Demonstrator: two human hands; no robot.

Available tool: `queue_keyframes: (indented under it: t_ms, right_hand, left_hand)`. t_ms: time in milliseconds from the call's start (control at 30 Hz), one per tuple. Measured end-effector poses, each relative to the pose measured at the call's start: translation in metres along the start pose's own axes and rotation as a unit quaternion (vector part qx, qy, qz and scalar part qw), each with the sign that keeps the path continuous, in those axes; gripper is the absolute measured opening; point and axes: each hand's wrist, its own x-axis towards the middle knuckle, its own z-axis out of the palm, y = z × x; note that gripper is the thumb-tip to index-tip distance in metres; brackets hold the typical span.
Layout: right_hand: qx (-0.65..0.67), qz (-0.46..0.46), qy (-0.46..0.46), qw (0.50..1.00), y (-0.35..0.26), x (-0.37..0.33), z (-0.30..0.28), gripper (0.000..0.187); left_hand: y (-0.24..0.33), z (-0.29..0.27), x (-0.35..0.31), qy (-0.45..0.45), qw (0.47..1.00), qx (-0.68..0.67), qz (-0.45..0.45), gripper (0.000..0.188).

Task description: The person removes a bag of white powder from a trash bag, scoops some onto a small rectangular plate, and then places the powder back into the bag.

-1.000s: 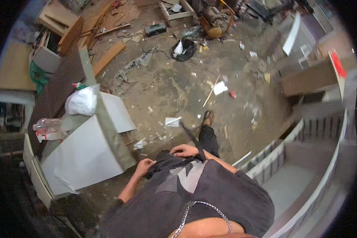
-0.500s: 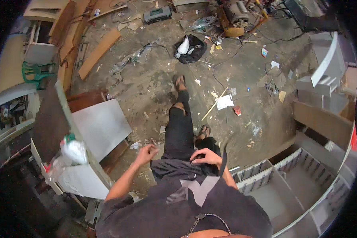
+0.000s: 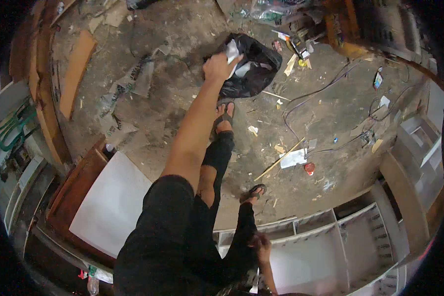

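Observation:
Stretched far forward, my left hand (image 3: pixel 219 68) has its fingers closed on a white object (image 3: pixel 232 51) at the left side of a crumpled black plastic bag (image 3: pixel 261 81). What the white object is cannot be made out, as my hand partly covers it. Another whitish piece (image 3: pixel 242 69) lies inside the bag, beside my fingers. The bag sits on the floor just beyond my forward foot. My right hand (image 3: pixel 262 247) hangs low by my right leg, its fingers dark and blurred; whether anything is in them does not show.
A white panel (image 3: pixel 111 204) lies at the left. White divided shelving (image 3: pixel 306 259) lies at the lower right. Dark cables (image 3: pixel 313 92), a thin stick (image 3: pixel 279 159) and scraps litter the floor. A wooden board (image 3: pixel 78 74) and green chair (image 3: pixel 16 126) are far left.
I have bent forward. My left hand has gone from near my waist out to the black bag and closed on the white object. My right hand has dropped beside my leg.

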Motion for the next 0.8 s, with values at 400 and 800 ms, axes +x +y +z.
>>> queue_keyframes:
  t_ms: [400, 800]
  right_hand:
    - [0.107, 0.11, -0.004, 0.988, -0.109, -0.016, -0.017, 0.025]
    - [-0.118, -0.36, -0.048, 0.924, -0.089, -0.048, -0.177, 0.025]
  left_hand:
    - [-0.042, 0.018, -0.014, 0.033, 0.987, 0.011, 0.155, 0.032]
    - [0.048, -0.191, -0.518, 0.28, 0.914, -0.175, 0.236, 0.016]
